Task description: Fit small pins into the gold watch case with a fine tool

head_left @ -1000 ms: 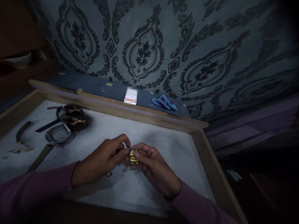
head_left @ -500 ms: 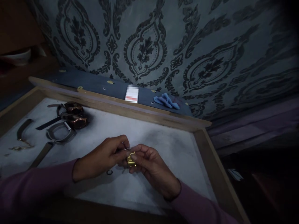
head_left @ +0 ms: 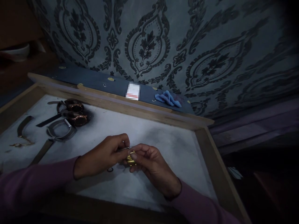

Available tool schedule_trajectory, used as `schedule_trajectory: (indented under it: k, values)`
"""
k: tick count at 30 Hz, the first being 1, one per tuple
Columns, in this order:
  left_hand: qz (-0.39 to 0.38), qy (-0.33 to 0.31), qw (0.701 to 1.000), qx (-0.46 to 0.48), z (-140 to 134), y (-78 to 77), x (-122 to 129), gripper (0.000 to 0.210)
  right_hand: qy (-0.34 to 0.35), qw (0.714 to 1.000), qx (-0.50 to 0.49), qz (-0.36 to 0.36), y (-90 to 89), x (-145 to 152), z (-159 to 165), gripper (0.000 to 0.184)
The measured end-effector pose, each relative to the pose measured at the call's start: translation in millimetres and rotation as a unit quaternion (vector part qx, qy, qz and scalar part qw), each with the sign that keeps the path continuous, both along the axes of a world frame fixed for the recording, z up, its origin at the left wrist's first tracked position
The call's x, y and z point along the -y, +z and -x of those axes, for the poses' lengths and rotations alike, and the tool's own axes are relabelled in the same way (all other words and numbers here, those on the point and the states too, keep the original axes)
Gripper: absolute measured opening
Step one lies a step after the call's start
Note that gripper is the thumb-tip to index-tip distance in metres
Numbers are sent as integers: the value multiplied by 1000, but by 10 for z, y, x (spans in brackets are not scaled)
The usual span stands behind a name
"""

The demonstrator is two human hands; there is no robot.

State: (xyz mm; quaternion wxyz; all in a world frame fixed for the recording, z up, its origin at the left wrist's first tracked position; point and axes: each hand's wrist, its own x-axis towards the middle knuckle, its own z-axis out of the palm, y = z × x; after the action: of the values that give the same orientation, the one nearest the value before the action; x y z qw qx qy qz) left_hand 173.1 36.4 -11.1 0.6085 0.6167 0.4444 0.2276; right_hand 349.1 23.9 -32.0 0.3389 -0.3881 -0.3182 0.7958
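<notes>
A small gold watch case (head_left: 131,159) is pinched between the thumb and fingers of my right hand (head_left: 151,165), above the white floor of the wooden tray. My left hand (head_left: 108,154) is closed at the near left side of the case, its fingertips meeting those of my right hand. A thin silvery sliver (head_left: 126,148) shows at the left fingertips; its kind is too small to tell, and part of it is hidden. Below my left hand lies a small dark ring (head_left: 110,170) on the tray floor.
The wooden-rimmed tray (head_left: 205,146) holds watches with dark straps (head_left: 78,119), a grey strap loop (head_left: 60,133) and a loose strap piece (head_left: 24,124) at left. Beyond its back rim lie a blurred white packet (head_left: 133,91) and a blue cloth (head_left: 168,98). A patterned wall covering (head_left: 147,46) rises behind.
The view has shifted slightly. The gold watch case has turned a little in my right hand's fingers, while both hands stay almost in the same place.
</notes>
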Motion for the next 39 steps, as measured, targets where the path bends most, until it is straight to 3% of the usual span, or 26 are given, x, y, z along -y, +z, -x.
schedule_trajectory:
  k: [9,26,39]
  values:
    - [-46,-3,999,-26,10,-14,28,19,-1,1000,9,2,-13,-1,-1,19]
    - [52,-4,997,48,-1,7,5,14,-3,1000,18,0,24,1,0,16]
    - [85,-15,996,34,29,-46,-29,19,-6,1000,26,0,-1,4,-4,19]
